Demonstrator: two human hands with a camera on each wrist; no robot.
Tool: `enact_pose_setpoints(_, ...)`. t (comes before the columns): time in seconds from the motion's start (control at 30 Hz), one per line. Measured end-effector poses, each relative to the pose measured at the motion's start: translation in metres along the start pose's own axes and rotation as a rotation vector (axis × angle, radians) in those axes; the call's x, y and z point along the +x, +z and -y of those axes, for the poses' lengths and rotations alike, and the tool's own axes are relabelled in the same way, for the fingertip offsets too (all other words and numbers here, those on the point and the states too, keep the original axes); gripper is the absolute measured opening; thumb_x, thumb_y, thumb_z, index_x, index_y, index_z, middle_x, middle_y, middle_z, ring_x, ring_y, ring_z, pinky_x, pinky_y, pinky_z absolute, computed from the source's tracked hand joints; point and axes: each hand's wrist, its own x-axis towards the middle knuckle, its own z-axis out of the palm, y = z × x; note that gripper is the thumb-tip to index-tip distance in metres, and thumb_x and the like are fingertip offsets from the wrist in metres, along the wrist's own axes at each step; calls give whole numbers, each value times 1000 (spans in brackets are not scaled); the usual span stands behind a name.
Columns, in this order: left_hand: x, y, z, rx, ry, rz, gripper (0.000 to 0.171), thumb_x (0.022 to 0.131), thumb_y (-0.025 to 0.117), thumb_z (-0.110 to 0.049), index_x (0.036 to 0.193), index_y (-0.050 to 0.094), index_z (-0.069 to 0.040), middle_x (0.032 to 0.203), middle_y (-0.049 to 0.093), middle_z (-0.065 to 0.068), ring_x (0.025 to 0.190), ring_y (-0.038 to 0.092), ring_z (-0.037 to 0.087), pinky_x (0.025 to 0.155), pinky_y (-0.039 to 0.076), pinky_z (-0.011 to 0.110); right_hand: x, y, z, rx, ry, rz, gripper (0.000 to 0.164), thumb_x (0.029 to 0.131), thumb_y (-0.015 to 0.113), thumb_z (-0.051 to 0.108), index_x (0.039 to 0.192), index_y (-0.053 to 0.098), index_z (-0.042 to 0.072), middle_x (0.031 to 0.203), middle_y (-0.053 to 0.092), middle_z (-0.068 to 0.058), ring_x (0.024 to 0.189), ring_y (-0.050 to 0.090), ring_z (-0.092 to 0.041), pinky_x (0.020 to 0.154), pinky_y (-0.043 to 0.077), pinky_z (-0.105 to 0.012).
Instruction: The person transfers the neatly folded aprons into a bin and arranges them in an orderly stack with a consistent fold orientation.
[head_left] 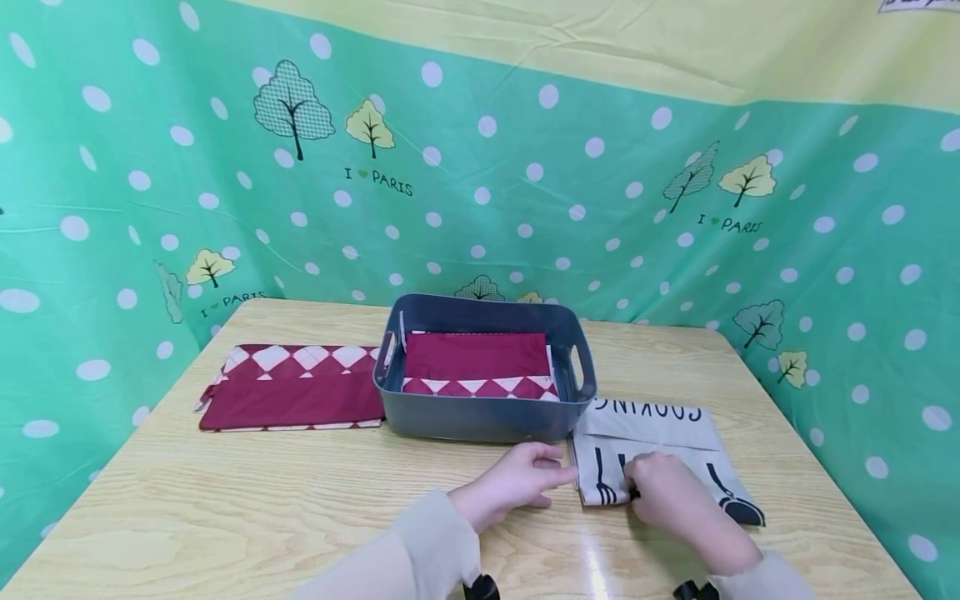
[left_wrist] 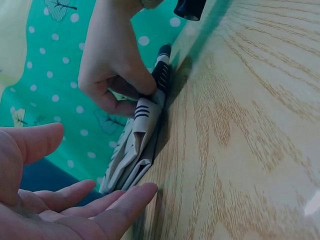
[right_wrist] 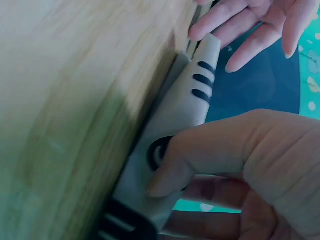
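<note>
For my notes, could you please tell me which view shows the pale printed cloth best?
The head view, because the pale cloth shows nearly whole there. The left wrist view shows its layered end; the right wrist view, only a folded edge.

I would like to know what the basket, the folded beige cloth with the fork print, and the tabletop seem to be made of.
Basket: probably moulded plastic, smooth with a slight sheen; its rounded corners and even walls suggest it.
Folded beige cloth: matte textile, judging by its soft layered folds; fibre unclear.
Tabletop: wood or wood-look laminate, somewhat glossy; grain and a bright reflection show.
</note>
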Motion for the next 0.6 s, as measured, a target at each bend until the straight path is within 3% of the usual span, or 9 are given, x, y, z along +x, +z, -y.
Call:
enact_pose_setpoints(0.2,-2,3,-2,-6,1,2,50,93,69,-17,133,52,8,131,57,26,118,60,36,89,57,50,-4,-2,8,-40,-34,37,30,58,65,-14,59,55,14,61,51,3,56,44,-12,52,42,-28)
enact_pose_setpoints(0.6,0,3,1,-4,-21,1,48,93,69,-18,133,54,6,129,60,22,115,62,31,87,58,48,-9,-2,13,-84,-104,59,29,56,71,-15,65,60,10,64,51,2,57,47,-13,52,45,-30)
